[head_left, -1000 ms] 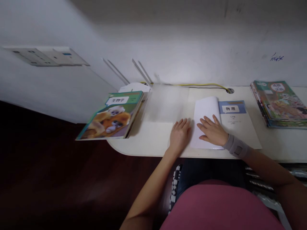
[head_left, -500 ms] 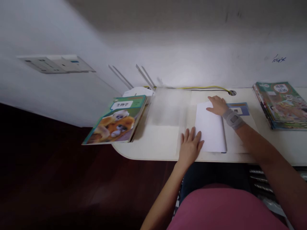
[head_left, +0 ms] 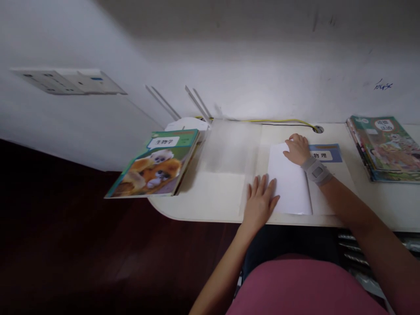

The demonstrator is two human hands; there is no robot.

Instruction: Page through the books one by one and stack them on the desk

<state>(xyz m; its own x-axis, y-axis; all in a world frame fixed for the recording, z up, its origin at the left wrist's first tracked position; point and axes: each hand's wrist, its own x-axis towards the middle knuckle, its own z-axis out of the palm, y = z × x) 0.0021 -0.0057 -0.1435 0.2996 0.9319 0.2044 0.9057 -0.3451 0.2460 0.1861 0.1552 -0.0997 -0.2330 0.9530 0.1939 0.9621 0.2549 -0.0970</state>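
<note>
A thin white book with a blue title band [head_left: 324, 154] lies on the pale desk [head_left: 210, 201], and a white sheet [head_left: 290, 186] is folded over its left part. My right hand [head_left: 297, 149], with a grey band on the wrist, presses on the top edge of that sheet, fingers curled. My left hand [head_left: 260, 202] lies flat, fingers apart, on the sheet's lower left corner and the desk. A clear plastic cover [head_left: 229, 153] lies spread to the left of the sheet.
A green book with an orange animal cover [head_left: 154, 164] hangs over the desk's left end. A stack of colourful books [head_left: 383, 146] sits at the right. A yellow cable [head_left: 278, 120] runs along the wall to a desk hole. Dark floor lies to the left.
My right hand slid from the sheet's lower middle up to its top edge. My left hand shifted right and nearer, onto the sheet's lower left corner.
</note>
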